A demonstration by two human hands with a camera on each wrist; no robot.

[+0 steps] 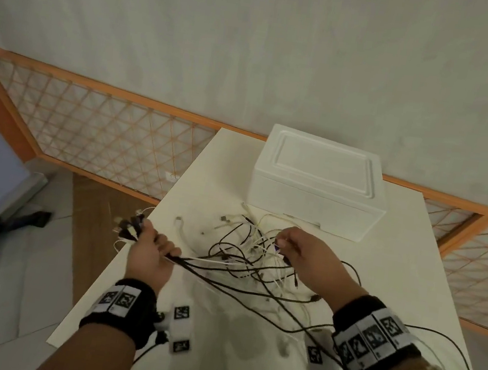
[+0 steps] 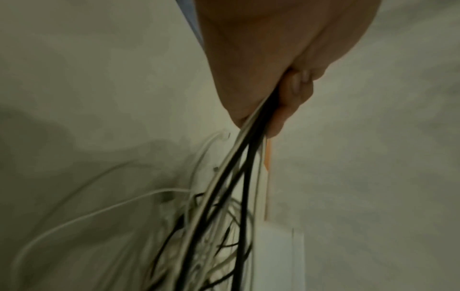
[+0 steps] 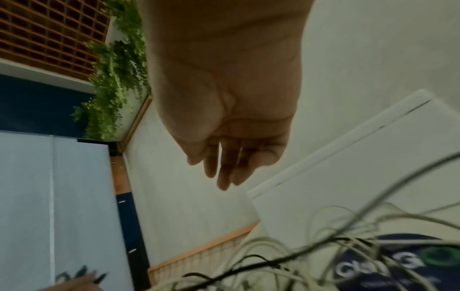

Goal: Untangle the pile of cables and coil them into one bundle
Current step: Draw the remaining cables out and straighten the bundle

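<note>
The left hand (image 1: 149, 254) is closed in a fist around a bunch of black and white cables (image 1: 244, 263); their plug ends (image 1: 130, 227) fan out past the thumb side, over the table's left edge. In the left wrist view the curled fingers (image 2: 296, 88) clamp the strands against the palm. How many the fist holds cannot be counted exactly: several black and several white.

The right hand (image 1: 308, 263) hovers over the tangle with fingers bent loosely downward. In the right wrist view its fingers (image 3: 224, 167) hang relaxed with nothing between them, though in the head view the fingertips sit right at a cable, so whether it pinches one cannot be told.

From the fist the strands run right into a loose tangle on the white table (image 1: 200, 329), and a few black ones trail toward the near right corner. One white foam box (image 1: 318, 185) stands closed just behind the tangle. An orange-framed mesh fence (image 1: 103, 127) runs behind the table; floor lies open to its left.
</note>
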